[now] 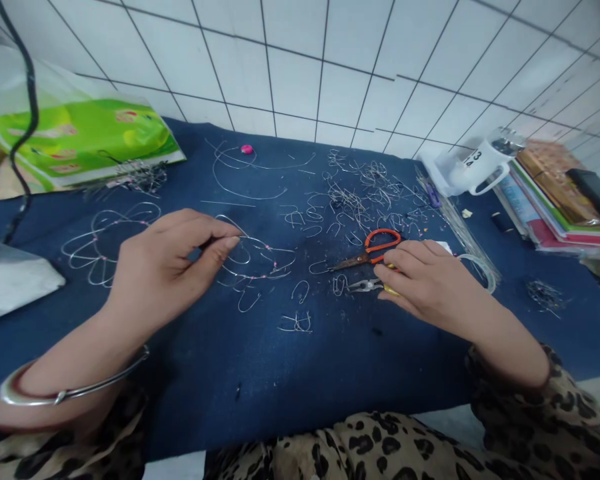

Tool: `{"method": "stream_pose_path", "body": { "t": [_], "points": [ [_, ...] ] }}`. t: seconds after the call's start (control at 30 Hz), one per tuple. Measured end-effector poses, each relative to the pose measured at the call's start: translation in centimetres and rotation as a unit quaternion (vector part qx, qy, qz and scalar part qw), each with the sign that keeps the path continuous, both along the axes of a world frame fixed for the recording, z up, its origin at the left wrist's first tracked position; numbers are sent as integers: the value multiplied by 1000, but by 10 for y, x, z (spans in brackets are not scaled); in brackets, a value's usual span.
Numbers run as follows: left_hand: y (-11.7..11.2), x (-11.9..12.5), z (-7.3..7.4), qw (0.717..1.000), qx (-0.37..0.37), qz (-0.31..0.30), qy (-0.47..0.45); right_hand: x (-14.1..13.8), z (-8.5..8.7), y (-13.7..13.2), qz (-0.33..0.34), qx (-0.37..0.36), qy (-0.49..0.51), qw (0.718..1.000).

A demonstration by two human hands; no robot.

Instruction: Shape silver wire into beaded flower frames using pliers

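My left hand (180, 260) is closed in a pinch, thumb against forefinger, on a loop of thin silvery wire with small pink beads (250, 275). Curved wire petals stick out from this loop, just above the cloth. Fingers of my right hand (417, 277) curl round the yellow handles of a pair of pliers (366, 286), whose jaws point left. Right above the pliers lie scissors with orange handles (383, 241), partly beside my knuckles. A second beaded wire flower shape (97, 250) rests left of my left hand, partly hidden behind it.
Bent wire offcuts (365, 190) are heaped at the back right of the blue cloth (320, 387). Straight wires (463, 227) lie further right. A white mug (490, 163) and stacked books (550, 200) stand there. A green packet (105, 140) and a dark cable (30, 100) are at left.
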State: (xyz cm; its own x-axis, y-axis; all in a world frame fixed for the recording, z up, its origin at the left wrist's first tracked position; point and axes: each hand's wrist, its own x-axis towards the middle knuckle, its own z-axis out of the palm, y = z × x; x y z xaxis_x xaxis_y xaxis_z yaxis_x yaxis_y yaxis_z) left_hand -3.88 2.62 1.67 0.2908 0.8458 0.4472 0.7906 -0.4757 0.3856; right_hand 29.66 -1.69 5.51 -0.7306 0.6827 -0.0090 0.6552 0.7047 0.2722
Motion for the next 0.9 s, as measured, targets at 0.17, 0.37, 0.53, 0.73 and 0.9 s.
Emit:
{"method": "stream_pose_path", "body": {
  "t": [0.17, 0.37, 0.53, 0.73, 0.9],
  "points": [
    [0, -1, -1, 1000, -6, -1, -4, -1, -6, 0, 28, 33, -20, 999],
    [0, -2, -1, 1000, -6, -10, -11, 5, -17, -2, 42, 67, 5, 997],
    [-1, -1, 0, 1000, -6, -11, -9, 11, -27, -10, 43, 129, -19, 990],
    [-1, -1, 1, 1000, -2, -11, -5, 18, -44, -29, -5, 165, 4, 986],
    [0, -2, -1, 1000, 3, -12, -4, 17, -53, -43, -16, 190, 20, 981]
  ]
}}
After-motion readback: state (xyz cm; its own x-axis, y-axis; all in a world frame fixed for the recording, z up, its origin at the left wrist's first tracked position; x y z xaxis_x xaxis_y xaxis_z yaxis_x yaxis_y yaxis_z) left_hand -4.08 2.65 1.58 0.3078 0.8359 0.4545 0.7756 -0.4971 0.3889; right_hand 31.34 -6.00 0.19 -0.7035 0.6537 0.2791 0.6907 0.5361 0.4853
